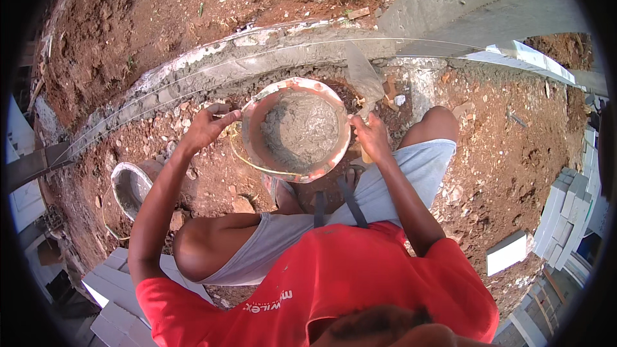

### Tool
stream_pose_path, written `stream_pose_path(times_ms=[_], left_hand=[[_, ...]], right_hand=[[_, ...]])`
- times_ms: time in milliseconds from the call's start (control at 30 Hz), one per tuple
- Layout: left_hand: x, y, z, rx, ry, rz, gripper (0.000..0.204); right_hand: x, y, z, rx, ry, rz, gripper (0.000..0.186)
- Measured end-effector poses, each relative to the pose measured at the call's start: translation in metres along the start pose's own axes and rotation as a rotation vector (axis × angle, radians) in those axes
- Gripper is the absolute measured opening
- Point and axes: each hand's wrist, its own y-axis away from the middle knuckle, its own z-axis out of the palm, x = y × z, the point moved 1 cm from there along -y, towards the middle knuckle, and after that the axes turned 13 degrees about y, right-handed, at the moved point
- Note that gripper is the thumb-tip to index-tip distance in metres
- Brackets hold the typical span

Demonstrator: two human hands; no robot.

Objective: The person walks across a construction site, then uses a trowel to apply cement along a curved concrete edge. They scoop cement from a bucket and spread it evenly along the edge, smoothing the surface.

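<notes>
A round bucket (pixel 258 93) with a mortar-smeared rim stands between my feet, in front of me. Wet grey mortar (pixel 299 130) fills much of its inside, and its thin wire handle hangs along the near left side. My left hand (pixel 207 128) pinches the rim at the left. On the opposite side, my right hand (pixel 371 136) has its fingers at the rim while also closed round a trowel (pixel 364 77). The trowel's grey, mortar-coated blade points away from me over the footing edge, and part of its handle shows below the hand.
A mortar-covered footing (pixel 212 71) curves across ahead, with a taut string (pixel 308 43) above it. A concrete beam (pixel 475 6) rises at the far right. Another bucket (pixel 132 189) lies tilted at left. Grey blocks (pixel 565 209) are stacked at right; more blocks (pixel 122 283) sit near left.
</notes>
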Motion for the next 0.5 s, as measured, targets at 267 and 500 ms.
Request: stream_pose_path(times_ms=[267,500], left_hand=[[0.021,-0.051,0.062,-0.124,-0.094,-0.113,0.09],[0.026,-0.034,0.095,-0.128,0.112,-0.062,0.06]], right_hand=[[0.02,0.043,0.036,-0.232,-0.237,0.387,0.111],[0.041,0.047,0.052,-0.201,-0.486,0.613,0.108]])
